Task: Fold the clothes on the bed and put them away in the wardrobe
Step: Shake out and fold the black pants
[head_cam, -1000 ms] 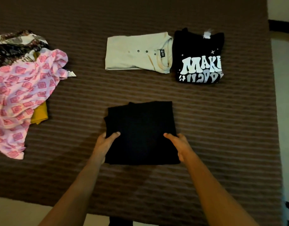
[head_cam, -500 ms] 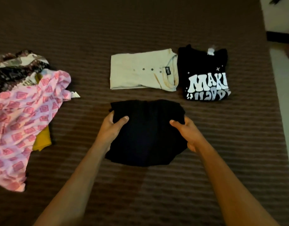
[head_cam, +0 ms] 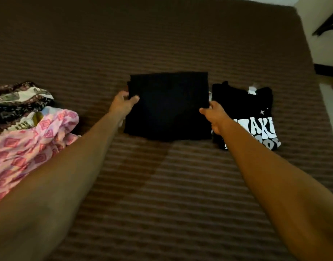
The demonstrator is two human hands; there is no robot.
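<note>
**Q:** Head view first: why work on the bed point(head_cam: 161, 194) with so much bare cover in front of you?

**A:** You keep the striped cover as your folding surface, so finished pieces go to the far side and the near part stays free for the next garment.

**Q:** And the heap on your left?

**A:** That pink patterned garment point(head_cam: 28, 146) lies crumpled over a dark floral one point(head_cam: 17, 98); both look unfolded, so I judge them the work still waiting. The wardrobe is not in view.

**Q:** Why hold the folded black garment point(head_cam: 167, 106) from both sides?

**A:** A grip on each edge keeps the layers square while you set it down. It sits just beside the black printed tee point(head_cam: 256, 113), which suggests you are building a row or a stack there. Whether anything lies beneath it I cannot tell.

**Q:** The hands themselves?

**A:** Your left hand point(head_cam: 122, 104) pinches the left edge, thumb on top, fingers tucked under. Your right hand point(head_cam: 214, 115) clasps the right edge the same way, partly covering the tee.
</note>
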